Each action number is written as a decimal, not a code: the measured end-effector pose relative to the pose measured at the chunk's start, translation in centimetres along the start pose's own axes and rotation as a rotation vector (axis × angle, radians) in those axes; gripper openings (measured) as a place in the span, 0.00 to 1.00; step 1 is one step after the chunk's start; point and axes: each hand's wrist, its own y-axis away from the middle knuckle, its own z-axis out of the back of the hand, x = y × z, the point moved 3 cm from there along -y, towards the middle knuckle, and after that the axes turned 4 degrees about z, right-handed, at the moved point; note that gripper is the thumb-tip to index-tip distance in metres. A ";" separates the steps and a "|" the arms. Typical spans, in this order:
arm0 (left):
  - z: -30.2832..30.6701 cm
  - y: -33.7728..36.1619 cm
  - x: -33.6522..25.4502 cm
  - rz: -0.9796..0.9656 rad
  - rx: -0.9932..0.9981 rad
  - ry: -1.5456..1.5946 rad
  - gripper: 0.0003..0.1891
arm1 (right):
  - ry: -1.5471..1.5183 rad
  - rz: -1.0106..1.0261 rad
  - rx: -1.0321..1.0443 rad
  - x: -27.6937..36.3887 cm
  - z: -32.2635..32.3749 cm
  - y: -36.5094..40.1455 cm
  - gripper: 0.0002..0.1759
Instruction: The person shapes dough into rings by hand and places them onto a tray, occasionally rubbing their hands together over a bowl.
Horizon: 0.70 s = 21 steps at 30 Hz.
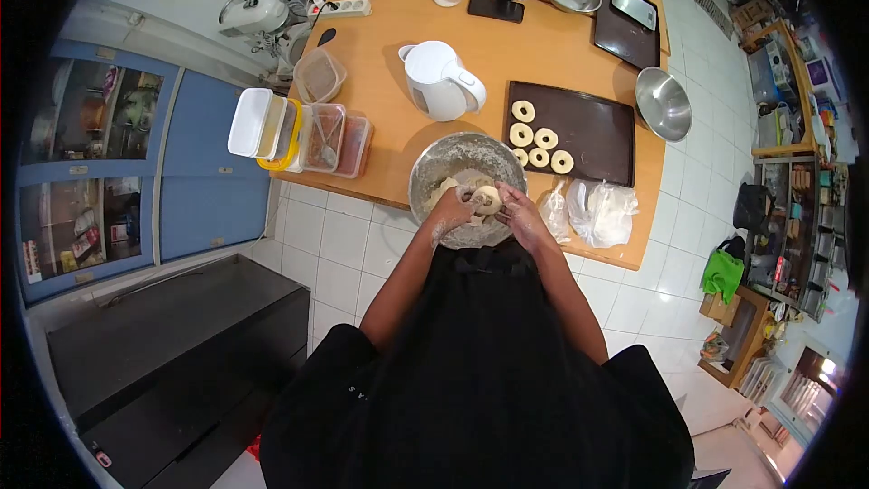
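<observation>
Rectangular plastic containers [324,136] stand at the left edge of the wooden table [380,54]. The left hand [450,211] and right hand [525,219] meet over a round steel bowl [433,163], floury inside. Between them sits the dough piece [489,199] — pale, soft, roundish; no long axis is discernible, broad face up. The fingers of both hands curl inward and pinch it from opposite sides. Further right, five dough rings [539,138] lie on a dark flat tray [597,122] — crumpled clear plastic bags [599,211] nearby.
</observation>
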 end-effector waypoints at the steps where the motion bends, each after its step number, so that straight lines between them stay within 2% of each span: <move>1: 0.1 -0.2 0.2 0.004 -0.006 -0.039 0.19 | -0.002 -0.003 -0.005 -0.2 0.1 -0.1 0.25; 5: 0.4 -0.8 0.7 -0.005 -0.016 -0.081 0.19 | 0.016 0.000 -0.033 -0.6 0.5 -0.3 0.23; 8: 0.3 0.1 -0.6 -0.150 0.066 -0.102 0.18 | -0.010 0.017 -0.002 -1.1 0.9 -0.6 0.22; 11: 0.3 0.6 -1.2 -0.182 0.037 -0.173 0.18 | 0.140 0.029 0.000 0.7 -0.7 0.6 0.26; 14: 0.5 0.2 -0.9 -0.137 -0.076 -0.363 0.17 | 0.162 0.087 0.093 0.5 -0.6 0.4 0.27; 17: 0.3 0.0 -0.4 -0.102 -0.113 -0.445 0.19 | 0.160 0.087 0.047 0.7 -0.5 0.1 0.26; 20: -0.3 1.8 -2.2 -0.280 -0.136 -0.277 0.22 | 0.149 0.075 0.041 0.0 0.1 -0.4 0.26; 21: -0.4 1.6 -2.1 -0.283 -0.147 -0.353 0.22 | 0.194 0.069 0.040 0.2 0.0 -0.2 0.26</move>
